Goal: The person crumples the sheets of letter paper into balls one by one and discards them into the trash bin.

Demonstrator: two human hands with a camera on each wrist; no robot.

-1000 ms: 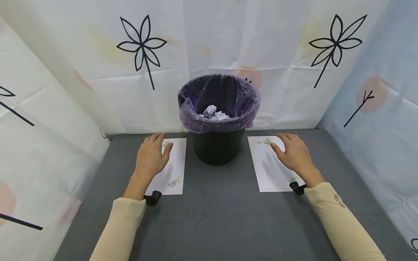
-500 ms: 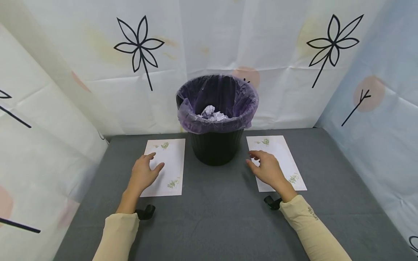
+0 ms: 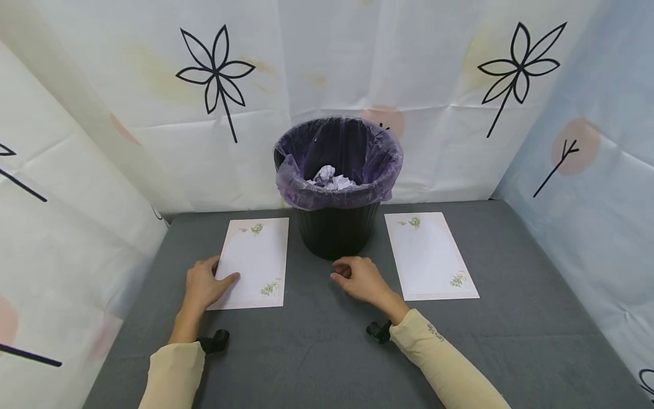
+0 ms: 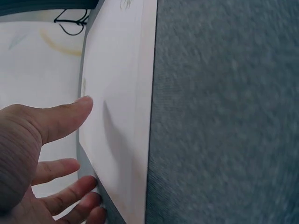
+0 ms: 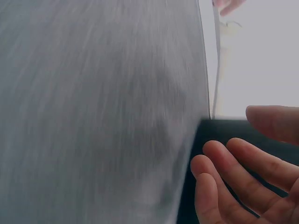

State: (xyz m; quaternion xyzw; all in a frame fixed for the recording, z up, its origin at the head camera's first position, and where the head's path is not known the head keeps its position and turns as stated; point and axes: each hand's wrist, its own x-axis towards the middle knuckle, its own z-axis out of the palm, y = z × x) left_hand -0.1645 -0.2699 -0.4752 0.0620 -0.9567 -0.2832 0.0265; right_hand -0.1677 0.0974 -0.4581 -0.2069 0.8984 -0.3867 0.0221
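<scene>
One bin (image 3: 334,230) with crumpled paper (image 3: 326,172)

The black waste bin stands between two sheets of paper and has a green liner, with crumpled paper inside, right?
Not quite: the bin liner is purple, not green, as the head view shows. The black waste bin does stand between the left sheet and right sheet, with crumpled paper inside.

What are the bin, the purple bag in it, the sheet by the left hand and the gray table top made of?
Bin: probably hard plastic; it's black with fine upright ribs.
Purple bag: looks like thin, slightly shiny plastic, see-through and wrinkly.
Sheet: seems to be paper, thin and flat with straight edges.
Gray table top: maybe dull cloth; close up, there's a woven-looking grain.
</scene>
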